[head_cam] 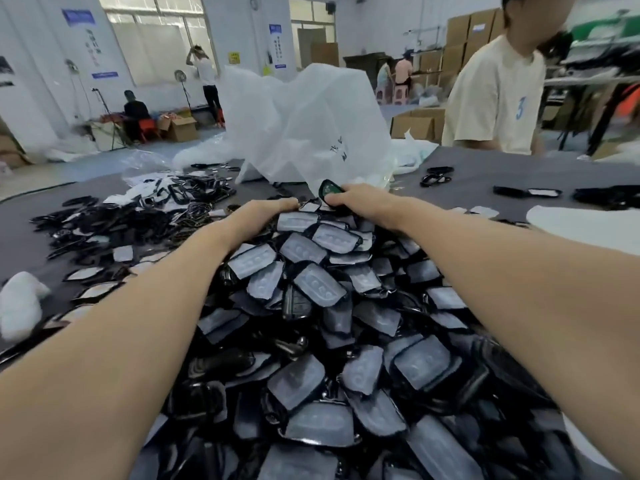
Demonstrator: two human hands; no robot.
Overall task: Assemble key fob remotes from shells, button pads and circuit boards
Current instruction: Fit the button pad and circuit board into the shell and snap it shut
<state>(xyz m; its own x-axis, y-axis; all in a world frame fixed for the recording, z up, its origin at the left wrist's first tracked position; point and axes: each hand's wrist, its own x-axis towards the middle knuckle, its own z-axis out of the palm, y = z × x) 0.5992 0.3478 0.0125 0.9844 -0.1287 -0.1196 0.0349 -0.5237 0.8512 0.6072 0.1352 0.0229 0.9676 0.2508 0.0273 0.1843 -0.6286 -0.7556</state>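
Head view: right hand [360, 199] pinches green-board shell [328, 189]; left hand [272, 208] fingers hidden.

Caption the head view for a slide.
Over a heap of key fob shells, the right hand grips a shell with a green circuit board; the left hand rests on the heap.

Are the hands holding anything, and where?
The right hand pinches a black shell holding a green board by its near end. For the left hand, it cannot be told.
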